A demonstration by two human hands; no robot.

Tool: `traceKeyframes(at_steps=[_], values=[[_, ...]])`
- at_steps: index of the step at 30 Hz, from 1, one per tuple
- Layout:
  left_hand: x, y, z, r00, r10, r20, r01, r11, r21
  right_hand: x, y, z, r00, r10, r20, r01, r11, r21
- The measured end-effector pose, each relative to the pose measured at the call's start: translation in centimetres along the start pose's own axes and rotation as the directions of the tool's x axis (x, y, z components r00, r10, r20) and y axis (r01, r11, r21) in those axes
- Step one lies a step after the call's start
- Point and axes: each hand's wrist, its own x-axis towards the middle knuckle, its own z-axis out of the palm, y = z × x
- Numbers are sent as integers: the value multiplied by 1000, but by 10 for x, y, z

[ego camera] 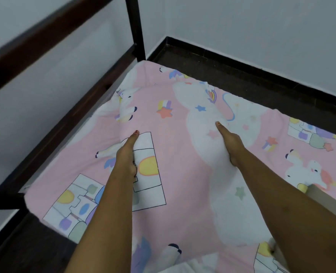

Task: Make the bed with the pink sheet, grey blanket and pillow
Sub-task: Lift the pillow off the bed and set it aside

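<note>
Fingers first: on the left hand one digit with a painted nail is lying straight along the top of the pillow while the others are curling round its left edge, so that hand is gripping it. The right hand is mirroring that on the right edge, with one digit stretching flat on top and the rest tucking under where I can't see them. The pillow is wearing the same pink cartoon print as the sheet, so it's blending right in, but the puffy bulge between the hands is giving it away. It's sitting over the far-left end of the bed, close to the dark post and the rail. I honestly can't tell if it's resting fully on the sheet or hovering just above it. My guess is the pillow is getting set down at the head end. To do that well I'd be lowering both sides evenly, squaring the far edge with the end of the mattress, and centring it between the rail on the left and the open side on the right. Only then would I be loosening the grip and patting the top flat. The sheet is looking a bit lumpy along the far right edge, so that's worth smoothing too. The blanket isn't showing anywhere, so it's probably coming later.
</note>
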Motion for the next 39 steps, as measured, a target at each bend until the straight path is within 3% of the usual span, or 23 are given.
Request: traceKeyframes(at_steps=[9, 19, 25, 32, 39], values=[[-141, 32, -59, 965, 246, -88, -259, 947, -192, -123, -43, 23, 959, -223, 173, 213, 974, 73], [-356, -10, -170, 811, 420, -407, -568, 729, -381, -302, -28, 57, 789, -382, 480, 406, 912, 59], [-479, -50, -250, 642, 436, -630, -746, 545, -383, -422, 1, 98, 603, -414, 682, 492, 866, 90], [-593, -84, -344, 390, 315, -865, -902, 322, -289, -555, 42, 172, 339, -392, 855, 569, 810, 146], [-656, -123, -450, 264, 115, -958, -921, 325, -215, -655, 98, 257, 135, -335, 933, 649, 741, 172]])
